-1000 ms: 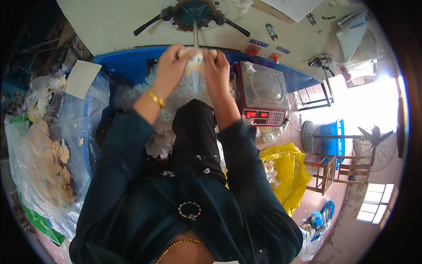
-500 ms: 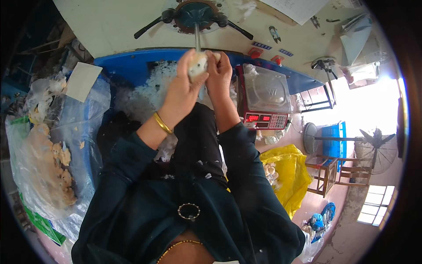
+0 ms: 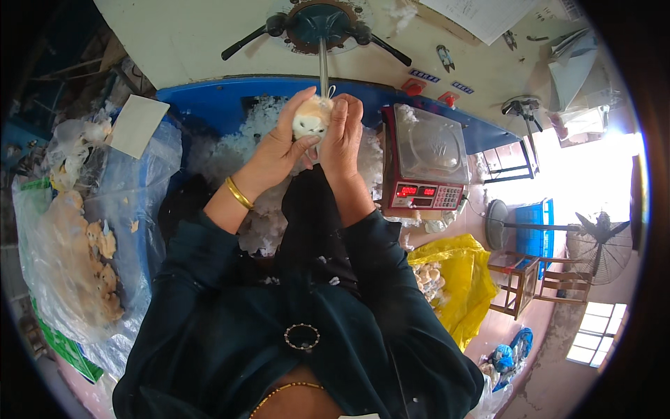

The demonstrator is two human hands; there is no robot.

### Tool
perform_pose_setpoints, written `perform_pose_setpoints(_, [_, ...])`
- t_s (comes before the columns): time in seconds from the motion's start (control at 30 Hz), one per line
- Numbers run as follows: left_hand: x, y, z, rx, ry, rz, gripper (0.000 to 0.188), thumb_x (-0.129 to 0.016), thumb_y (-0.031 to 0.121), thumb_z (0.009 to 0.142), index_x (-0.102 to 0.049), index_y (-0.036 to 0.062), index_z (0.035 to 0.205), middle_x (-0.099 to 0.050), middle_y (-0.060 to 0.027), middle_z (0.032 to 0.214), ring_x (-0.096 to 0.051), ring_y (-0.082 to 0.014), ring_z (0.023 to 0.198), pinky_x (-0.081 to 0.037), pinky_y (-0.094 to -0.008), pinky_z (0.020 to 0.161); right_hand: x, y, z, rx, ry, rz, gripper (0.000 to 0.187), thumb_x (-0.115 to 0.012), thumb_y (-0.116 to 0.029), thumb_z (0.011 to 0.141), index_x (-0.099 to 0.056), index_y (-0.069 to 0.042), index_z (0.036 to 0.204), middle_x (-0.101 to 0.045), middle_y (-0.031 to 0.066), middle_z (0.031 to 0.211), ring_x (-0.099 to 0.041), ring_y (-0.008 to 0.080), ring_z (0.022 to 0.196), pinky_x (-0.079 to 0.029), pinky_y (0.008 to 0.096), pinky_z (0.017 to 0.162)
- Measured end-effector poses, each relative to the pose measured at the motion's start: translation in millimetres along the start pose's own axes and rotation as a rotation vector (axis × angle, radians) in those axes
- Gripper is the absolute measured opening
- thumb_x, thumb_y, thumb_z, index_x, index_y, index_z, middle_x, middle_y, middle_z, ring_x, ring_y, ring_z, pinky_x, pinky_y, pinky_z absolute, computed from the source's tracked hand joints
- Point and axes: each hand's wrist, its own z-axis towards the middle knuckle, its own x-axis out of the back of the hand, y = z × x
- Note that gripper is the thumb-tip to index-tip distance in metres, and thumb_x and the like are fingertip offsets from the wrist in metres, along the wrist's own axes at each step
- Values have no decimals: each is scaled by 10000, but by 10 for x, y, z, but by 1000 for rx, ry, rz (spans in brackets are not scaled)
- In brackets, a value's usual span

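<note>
A small plush animal toy (image 3: 309, 124), white-faced with a tan top and dark eyes, is held between my two hands. My left hand (image 3: 280, 148) wraps its left side, thumb across the lower front. My right hand (image 3: 340, 140) pinches its right side with thumb and bent fingers. A thin white loop (image 3: 331, 91) stands up at the toy's top. Just beyond, a metal tube (image 3: 322, 66) comes down from a round port (image 3: 317, 24) in the machine's pale panel. The tube's lower end is hidden behind the toy and fingers, so whether it enters the toy cannot be seen.
White fluffy stuffing (image 3: 262, 126) fills the blue trough (image 3: 209, 91) below the hands. A red scale (image 3: 426, 160) stands at right. Tan plush pieces (image 3: 98, 258) lie on clear plastic at left. A yellow sack (image 3: 464, 286) holds more plush. Snips (image 3: 445, 59) lie on the panel.
My hands and the toy have come slightly down toward me relative to the tube. The toy has turned so its face shows more fully, and its loop has come into sight.
</note>
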Motion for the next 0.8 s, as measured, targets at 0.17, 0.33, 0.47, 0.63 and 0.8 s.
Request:
perform_pose_setpoints(0.17, [-264,182,84,60,-32,1,660,-537,-37,915,-221,146,1464,-543,-121,1138,-576,-129,621,-509,-260,530,312,144,174,-141,-95,194,396,-436,-416,1020,-521,-32,1065,-562,59,897,-513,125,788,-453,282,699])
perform_pose_setpoints(0.33, [-405,-1,147,-23,81,33,589,-546,-8,915,-277,143,1416,-534,-103,1113,-556,-130,621,-498,-263,536,536,-236,189,-185,-319,-6,456,-555,-370,964,-451,-38,1259,-624,121,927,-632,199,715,-521,316,623])
perform_pose_setpoints(0.47, [-180,121,-53,41,-6,-8,609,-578,16,888,-296,138,1414,-504,-110,1220,-605,-194,818,-522,-287,677,411,-469,-127,271,-367,-479,683,-719,-286,823,-378,-57,1368,-554,230,1183,-535,393,1092,-487,439,876])
perform_pose_setpoints(0.63, [-85,-155,232,-222,102,155,634,-567,-48,822,-334,105,1393,-449,-166,1328,-501,-364,1197,-438,-379,977,115,-318,106,207,-264,-507,618,-664,-258,866,-385,-15,1360,-515,230,1253,-504,392,1157,-422,433,978])
perform_pose_setpoints(0.8, [-309,-157,-19,-211,210,351,665,-576,-68,768,-367,85,1381,-400,-199,1406,-435,-394,1276,-415,-418,1017,355,-297,-31,205,-413,-410,616,-720,-196,808,-441,15,1315,-517,207,1242,-495,371,1170,-396,412,1015])
